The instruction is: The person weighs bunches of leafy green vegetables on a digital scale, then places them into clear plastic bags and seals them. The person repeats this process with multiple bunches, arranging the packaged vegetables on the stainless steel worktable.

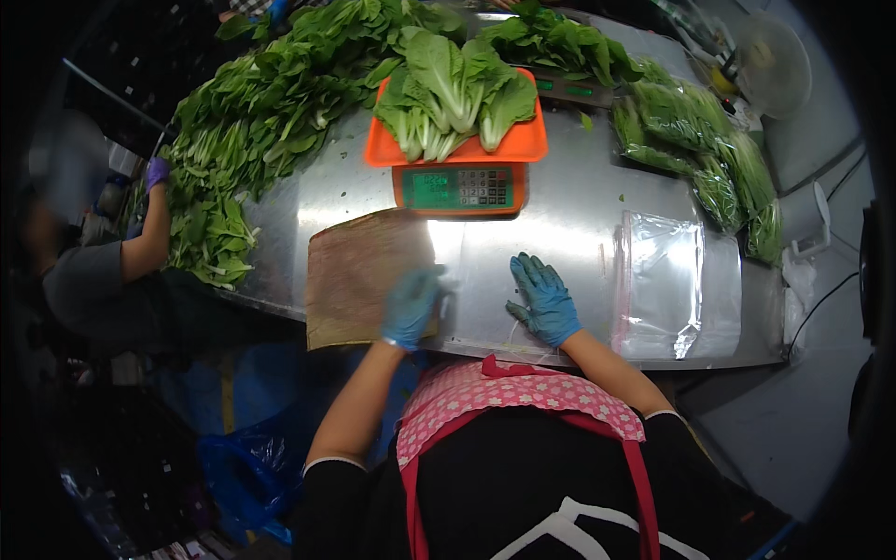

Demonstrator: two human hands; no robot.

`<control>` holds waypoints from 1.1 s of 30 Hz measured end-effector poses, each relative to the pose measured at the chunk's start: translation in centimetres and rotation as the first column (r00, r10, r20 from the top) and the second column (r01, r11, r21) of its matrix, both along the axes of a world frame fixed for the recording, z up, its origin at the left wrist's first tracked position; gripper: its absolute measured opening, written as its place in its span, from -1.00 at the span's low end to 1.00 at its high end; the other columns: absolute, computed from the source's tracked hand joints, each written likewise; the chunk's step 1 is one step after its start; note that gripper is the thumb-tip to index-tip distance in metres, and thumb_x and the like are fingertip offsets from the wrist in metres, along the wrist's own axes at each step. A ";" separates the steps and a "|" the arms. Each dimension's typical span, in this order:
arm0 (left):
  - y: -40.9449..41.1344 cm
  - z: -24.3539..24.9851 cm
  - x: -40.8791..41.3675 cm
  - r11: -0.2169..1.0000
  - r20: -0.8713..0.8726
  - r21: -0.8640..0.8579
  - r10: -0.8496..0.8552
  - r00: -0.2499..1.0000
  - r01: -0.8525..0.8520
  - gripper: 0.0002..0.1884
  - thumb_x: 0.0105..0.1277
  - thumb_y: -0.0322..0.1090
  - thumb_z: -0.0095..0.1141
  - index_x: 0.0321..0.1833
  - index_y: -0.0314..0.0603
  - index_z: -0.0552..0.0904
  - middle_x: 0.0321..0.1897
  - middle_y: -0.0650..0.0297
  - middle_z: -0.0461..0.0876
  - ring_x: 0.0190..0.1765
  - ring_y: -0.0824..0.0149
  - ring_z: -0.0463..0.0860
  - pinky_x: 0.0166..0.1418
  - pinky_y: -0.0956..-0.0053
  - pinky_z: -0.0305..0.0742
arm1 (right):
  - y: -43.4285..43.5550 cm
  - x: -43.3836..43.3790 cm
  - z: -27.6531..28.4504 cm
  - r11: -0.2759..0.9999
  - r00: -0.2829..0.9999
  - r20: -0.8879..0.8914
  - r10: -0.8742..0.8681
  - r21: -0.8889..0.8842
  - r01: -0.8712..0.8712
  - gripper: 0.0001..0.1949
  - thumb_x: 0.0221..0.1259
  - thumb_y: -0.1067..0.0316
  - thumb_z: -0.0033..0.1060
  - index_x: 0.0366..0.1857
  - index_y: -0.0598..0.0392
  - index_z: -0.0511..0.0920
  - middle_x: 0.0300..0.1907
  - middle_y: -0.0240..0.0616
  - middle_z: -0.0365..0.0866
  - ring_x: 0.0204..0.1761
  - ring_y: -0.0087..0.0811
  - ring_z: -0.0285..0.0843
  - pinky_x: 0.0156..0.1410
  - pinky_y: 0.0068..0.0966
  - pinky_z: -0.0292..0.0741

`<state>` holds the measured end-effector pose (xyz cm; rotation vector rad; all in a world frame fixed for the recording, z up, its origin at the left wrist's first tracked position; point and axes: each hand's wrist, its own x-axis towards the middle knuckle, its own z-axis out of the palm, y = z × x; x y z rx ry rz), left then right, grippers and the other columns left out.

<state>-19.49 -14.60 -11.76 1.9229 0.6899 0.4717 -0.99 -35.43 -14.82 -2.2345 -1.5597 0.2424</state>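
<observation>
My left hand [411, 302], in a blue glove and blurred, is over the right edge of a brown cloth [364, 280]. Whether its fingers grip anything is unclear. Palm down on the steel table [483, 273], my right hand [544, 297] wears a blue glove, with thumb and fingers apart. Thin pale strands show by its wrist. Beyond both hands stands an orange digital scale [458, 189]. Its orange tray [383, 143] carries several leafy green heads [448, 91]. To the right of my right hand lies a stack of clear plastic bags [665, 287].
Loose leafy greens [259, 119] are heaped along the left and back. Filled clear bags of greens [700, 140] lie at the back right, near a fan [773, 66]. At left, a co-worker's purple-gloved hand [157, 173] is beside the heap. A blue plastic bag [245, 476] is below.
</observation>
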 end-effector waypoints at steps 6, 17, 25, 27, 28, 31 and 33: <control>3.4 -0.7 -8.8 0.656 -0.460 0.719 0.201 0.865 0.230 -0.35 0.14 -0.11 0.23 0.35 0.04 0.41 0.15 -0.24 0.46 0.15 -0.26 0.45 0.27 0.03 0.32 | 0.2 -0.6 1.0 0.997 0.999 0.008 -0.044 0.060 0.044 -0.38 0.20 0.06 0.16 0.33 0.07 0.31 0.38 -0.05 0.25 0.39 -0.07 0.20 0.48 -0.18 0.12; -1.6 2.2 2.6 0.845 -0.511 0.330 -0.215 0.832 0.421 -0.52 0.23 -0.03 0.11 0.21 0.05 0.55 0.13 -0.08 0.42 0.14 -0.12 0.41 0.11 0.03 0.37 | 2.7 1.9 2.0 0.834 0.853 -0.424 -0.304 0.314 0.453 -0.75 0.43 0.30 -0.03 0.01 0.10 0.62 -0.06 -0.21 0.65 -0.02 -0.37 0.60 0.12 -0.48 0.49; 11.5 0.1 1.0 0.998 -0.333 0.064 0.038 0.942 -0.017 -0.75 0.35 -0.16 0.08 -0.10 -0.10 0.70 -0.22 0.10 0.70 -0.21 0.21 0.67 -0.10 0.41 0.55 | 7.9 -3.2 2.4 0.889 0.979 -0.190 0.075 0.457 0.021 -0.70 0.15 0.50 0.15 -0.02 0.02 0.64 -0.41 -0.21 0.59 -0.40 -0.22 0.53 -0.26 -0.36 0.44; 17.8 -1.6 0.5 0.940 -0.148 -0.283 0.154 0.977 -0.191 -0.75 0.33 -0.13 0.06 -0.12 -0.10 0.68 -0.32 0.18 0.69 -0.24 0.24 0.66 -0.11 0.37 0.54 | 8.5 -4.3 1.0 0.921 0.988 -0.114 0.108 0.385 -0.056 -0.69 0.11 0.48 0.19 -0.03 -0.02 0.64 -0.45 -0.21 0.54 -0.41 -0.18 0.49 -0.28 -0.32 0.41; 22.1 -4.7 -0.2 0.946 -0.066 -0.200 0.247 0.967 -0.256 -0.77 0.32 -0.17 0.08 -0.12 -0.10 0.67 -0.31 0.21 0.67 -0.24 0.30 0.64 -0.12 0.39 0.54 | 8.8 -4.5 1.3 0.929 0.989 -0.074 0.128 0.358 -0.093 -0.68 0.10 0.46 0.20 -0.03 -0.03 0.64 -0.46 -0.21 0.52 -0.42 -0.18 0.47 -0.28 -0.30 0.40; 30.8 -3.0 0.6 0.850 0.012 -0.103 0.521 0.853 -0.517 -0.80 0.27 -0.23 0.12 -0.14 -0.12 0.66 -0.24 0.19 0.65 -0.14 0.27 0.63 -0.10 0.38 0.53 | 8.4 -4.4 1.0 0.944 0.994 -0.066 0.092 0.323 -0.066 -0.68 0.07 0.45 0.23 -0.04 -0.04 0.65 -0.46 -0.21 0.50 -0.41 -0.18 0.45 -0.27 -0.29 0.37; 37.1 -2.7 0.5 0.654 0.030 0.215 0.737 0.675 -0.725 -0.81 0.26 -0.27 0.12 -0.15 -0.13 0.66 -0.17 0.12 0.64 -0.06 0.13 0.61 -0.01 0.32 0.52 | 8.6 -4.3 0.8 0.945 0.993 -0.082 0.089 0.323 -0.058 -0.68 0.06 0.46 0.23 -0.05 -0.04 0.65 -0.46 -0.21 0.50 -0.41 -0.19 0.45 -0.26 -0.30 0.36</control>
